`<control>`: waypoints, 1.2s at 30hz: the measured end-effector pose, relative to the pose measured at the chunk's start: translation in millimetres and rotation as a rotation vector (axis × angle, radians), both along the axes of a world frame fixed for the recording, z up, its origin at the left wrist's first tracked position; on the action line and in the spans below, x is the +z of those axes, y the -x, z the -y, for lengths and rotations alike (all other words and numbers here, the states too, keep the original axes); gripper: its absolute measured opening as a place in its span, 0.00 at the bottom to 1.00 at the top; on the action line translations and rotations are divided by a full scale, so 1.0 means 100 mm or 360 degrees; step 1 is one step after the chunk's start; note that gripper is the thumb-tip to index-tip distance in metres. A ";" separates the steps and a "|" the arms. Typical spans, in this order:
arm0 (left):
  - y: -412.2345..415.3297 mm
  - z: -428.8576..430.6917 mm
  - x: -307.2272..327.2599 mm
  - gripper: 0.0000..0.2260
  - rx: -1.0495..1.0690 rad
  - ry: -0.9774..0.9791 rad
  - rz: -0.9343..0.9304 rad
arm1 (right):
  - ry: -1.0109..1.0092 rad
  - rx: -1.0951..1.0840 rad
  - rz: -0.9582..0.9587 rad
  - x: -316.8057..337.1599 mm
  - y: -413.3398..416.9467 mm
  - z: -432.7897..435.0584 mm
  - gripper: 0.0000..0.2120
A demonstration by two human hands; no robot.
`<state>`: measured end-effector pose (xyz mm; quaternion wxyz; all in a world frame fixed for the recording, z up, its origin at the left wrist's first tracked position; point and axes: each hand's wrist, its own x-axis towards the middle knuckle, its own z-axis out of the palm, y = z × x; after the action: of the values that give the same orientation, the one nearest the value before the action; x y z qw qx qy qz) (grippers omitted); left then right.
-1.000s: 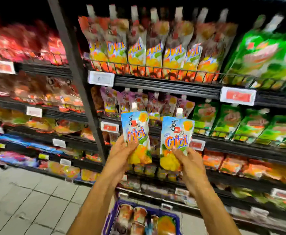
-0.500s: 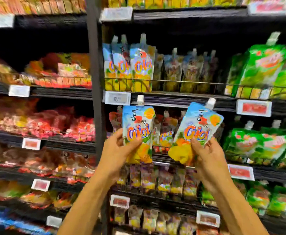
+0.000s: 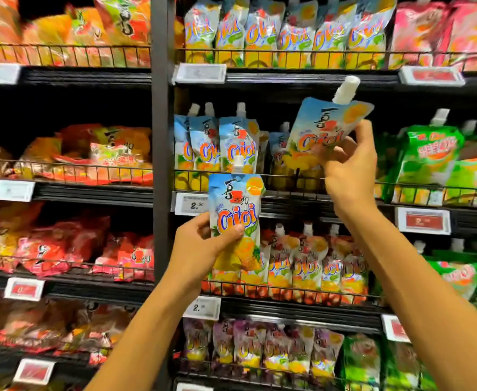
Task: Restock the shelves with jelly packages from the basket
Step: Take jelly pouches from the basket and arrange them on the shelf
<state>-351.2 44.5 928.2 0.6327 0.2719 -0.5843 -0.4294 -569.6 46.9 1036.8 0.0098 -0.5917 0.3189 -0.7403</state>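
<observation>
Head view: left hand point(image 3: 203, 246) grips upright blue jelly pouch point(image 3: 235, 198), just right of white price tag point(image 3: 193, 204). Right hand point(image 3: 347, 167), fingers curled round second pouch point(image 3: 316, 128), tilted, above-right of tag, before shelved pouches point(image 3: 238, 145).

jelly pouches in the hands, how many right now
2. The upright pouch is in the left hand, lower down; the tilted pouch is in the right hand, up at the shelf.
</observation>
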 end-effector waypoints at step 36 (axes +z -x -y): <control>0.72 0.19 0.93 0.09 0.0199 0.0260 0.0012 | -0.0591 0.0368 -0.0470 0.26 0.09 0.05 0.11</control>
<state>-423.1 25.6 1020.9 0.6761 0.2571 -0.6015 -0.3390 -578.4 42.3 1062.9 0.1562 -0.7139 0.3776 -0.5686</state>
